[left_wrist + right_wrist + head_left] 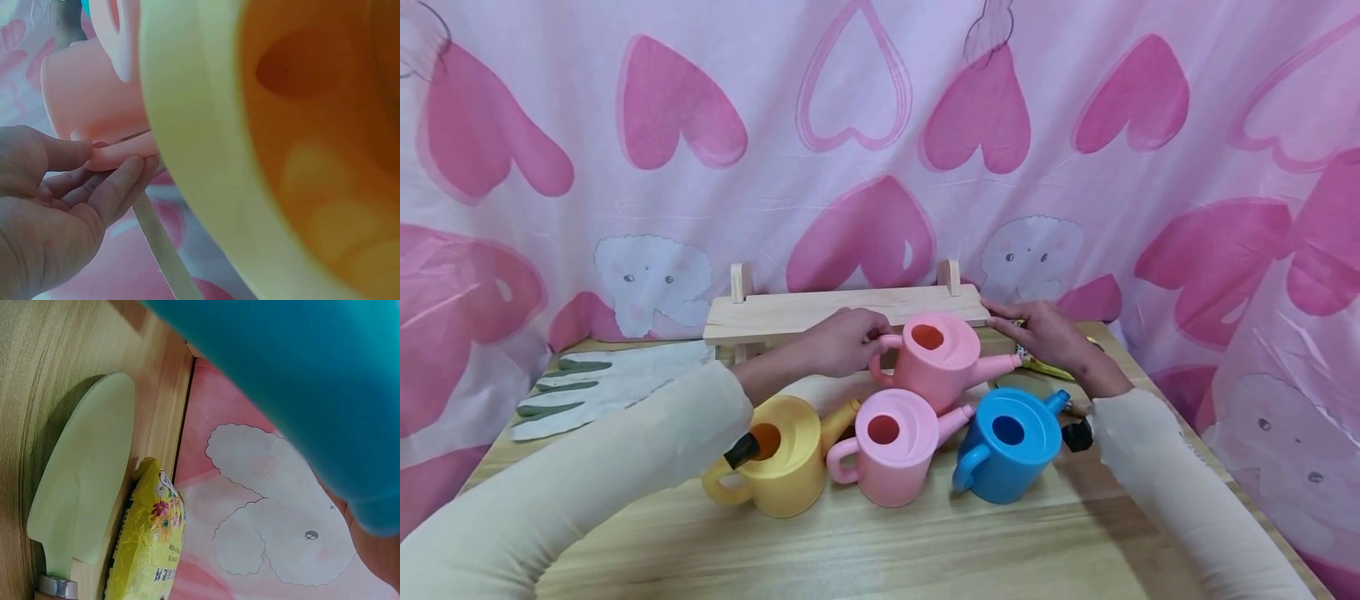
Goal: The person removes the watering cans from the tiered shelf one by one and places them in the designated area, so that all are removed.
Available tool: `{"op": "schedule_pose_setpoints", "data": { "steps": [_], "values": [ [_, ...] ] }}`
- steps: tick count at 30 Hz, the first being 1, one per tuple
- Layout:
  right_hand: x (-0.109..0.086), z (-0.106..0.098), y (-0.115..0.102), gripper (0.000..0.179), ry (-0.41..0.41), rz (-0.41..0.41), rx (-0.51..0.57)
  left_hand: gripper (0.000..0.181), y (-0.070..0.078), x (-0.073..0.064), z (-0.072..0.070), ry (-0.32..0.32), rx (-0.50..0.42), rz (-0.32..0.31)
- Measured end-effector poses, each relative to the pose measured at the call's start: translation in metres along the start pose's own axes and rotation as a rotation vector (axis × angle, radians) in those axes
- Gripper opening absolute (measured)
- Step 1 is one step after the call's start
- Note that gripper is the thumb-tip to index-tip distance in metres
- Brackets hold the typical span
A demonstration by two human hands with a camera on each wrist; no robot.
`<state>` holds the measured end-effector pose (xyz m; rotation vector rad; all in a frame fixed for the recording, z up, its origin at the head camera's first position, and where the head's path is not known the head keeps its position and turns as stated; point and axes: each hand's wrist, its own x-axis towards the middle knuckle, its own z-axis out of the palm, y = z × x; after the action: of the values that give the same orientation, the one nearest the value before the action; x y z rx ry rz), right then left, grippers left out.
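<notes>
My left hand (850, 340) pinches the handle of a coral-pink watering can (936, 364), thumb on one side and fingers on the other in the left wrist view. That can is raised in front of a small wooden shelf (842, 308), its spout pointing right. My right hand (1037, 333) has its fingers extended at the shelf's right end, close to the spout tip; the blue can hides most of it in the right wrist view. Nearer me stand a yellow watering can (790, 467), a light-pink watering can (895, 467) and a blue watering can (1011, 454).
White gloves with green-marked fingers (617, 383) lie on the table's left side. On the right are a pale-green trowel (87, 469) and a yellow flowered packet (150, 537). A pink heart-print curtain (865, 208) hangs behind the table (820, 558).
</notes>
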<state>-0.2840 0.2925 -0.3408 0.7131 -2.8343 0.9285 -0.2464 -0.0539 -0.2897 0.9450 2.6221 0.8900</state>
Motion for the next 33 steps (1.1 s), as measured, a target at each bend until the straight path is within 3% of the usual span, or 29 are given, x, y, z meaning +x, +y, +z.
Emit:
{"op": "schedule_pose_setpoints", "data": {
  "steps": [7, 15, 20, 24, 33],
  "values": [
    [0.001, 0.001, 0.002, 0.049, -0.003, -0.006, 0.027, 0.013, -0.001, -0.004, -0.003, 0.058, -0.001, -0.010],
    [0.002, 0.001, 0.003, 0.049, -0.018, -0.012, 0.008, 0.016, -0.002, -0.012, -0.011, 0.162, -0.026, 0.081],
    [0.002, 0.001, 0.003, 0.043, 0.020, -0.059, -0.018, 0.018, -0.002, -0.024, -0.018, 0.217, -0.066, 0.094],
    [0.002, 0.001, 0.003, 0.032, 0.047, -0.084, -0.027, 0.020, -0.003, -0.034, -0.025, 0.259, -0.114, 0.094],
    [0.001, 0.002, 0.001, 0.047, 0.009, -0.048, -0.044, 0.025, -0.007, -0.065, -0.046, 0.358, -0.118, 0.016]
  ]
}}
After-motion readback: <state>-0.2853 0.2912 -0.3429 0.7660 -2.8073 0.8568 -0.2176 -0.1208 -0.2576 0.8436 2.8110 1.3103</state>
